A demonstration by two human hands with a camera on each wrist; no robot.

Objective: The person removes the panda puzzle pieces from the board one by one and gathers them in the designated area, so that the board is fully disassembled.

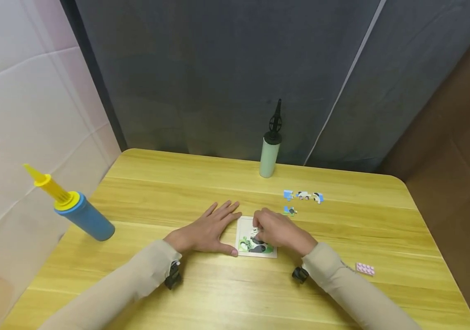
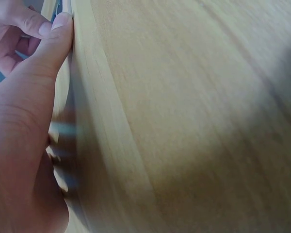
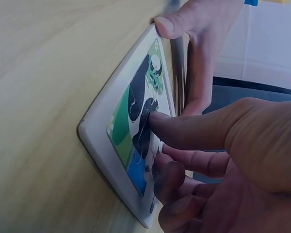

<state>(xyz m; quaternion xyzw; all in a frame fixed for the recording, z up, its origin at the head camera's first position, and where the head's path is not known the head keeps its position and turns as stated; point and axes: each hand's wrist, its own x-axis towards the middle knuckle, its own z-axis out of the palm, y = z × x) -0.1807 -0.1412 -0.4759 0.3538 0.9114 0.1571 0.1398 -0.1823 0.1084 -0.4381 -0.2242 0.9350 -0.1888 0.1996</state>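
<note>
A small white-bordered puzzle tray [image 1: 243, 223] lies flat on the wooden table, partly filled with a black, white and green panda picture. Spread on the table at its left side, my left hand [image 1: 207, 233] has straight fingers, and its thumb [image 3: 169, 26] touches the tray's corner. My right hand [image 1: 278, 228] is over the tray's right part. In the right wrist view its thumb and curled fingers pinch a black-and-white puzzle piece [image 3: 143, 137] at the picture's surface; the fingers hide part of it. The left wrist view shows mostly table beside the left hand [image 2: 26, 102].
Several loose puzzle pieces [image 1: 303, 195] lie beyond the right hand. A pink toy brick [image 1: 364, 269] is by the right forearm. A green hand pump [image 1: 269, 158] stands at the back edge, a blue and yellow hand pump [image 1: 88, 220] at the left.
</note>
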